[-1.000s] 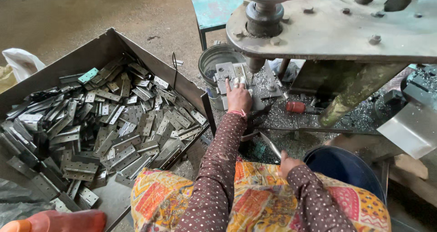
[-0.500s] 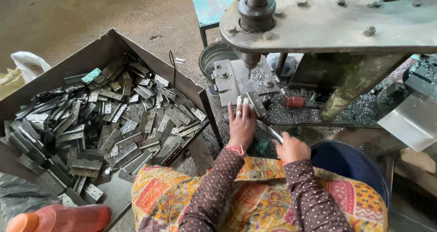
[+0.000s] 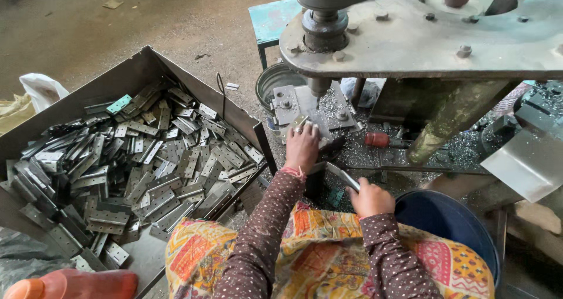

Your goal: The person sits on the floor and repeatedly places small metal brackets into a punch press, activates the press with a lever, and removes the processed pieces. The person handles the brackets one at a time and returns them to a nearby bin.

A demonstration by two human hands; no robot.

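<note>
Nearest, an orange bottle (image 3: 76,284) lay at the bottom-left edge, and my lap was covered by a patterned orange-and-yellow cloth (image 3: 316,252). Beside my right knee stood a dark blue bucket (image 3: 451,220). My right hand (image 3: 369,198) was curled shut around a flat grey metal lever (image 3: 340,174), the knuckles facing up. My left hand (image 3: 302,146) reached forward, fingers pressed together over a small metal hinge plate (image 3: 298,123) on the grey work block (image 3: 305,104); the plate was pale grey, flat and mostly hidden under my fingertips, so its holes could not be made out. It sat just below the drill spindle (image 3: 319,86) of the press, amid bright metal shavings (image 3: 363,149). To my left, an open sheet-metal tray (image 3: 135,70) held a heap of dull grey rectangular hinge plates (image 3: 146,164), one of them green (image 3: 119,104). A small red cylinder (image 3: 378,139) lay right of the block. Farther off, a white bag (image 3: 41,90) rested by the tray's outer wall, a round tin (image 3: 275,82) stood behind the block, and a teal stool (image 3: 272,20) stood on the dusty floor (image 3: 176,17).
</note>
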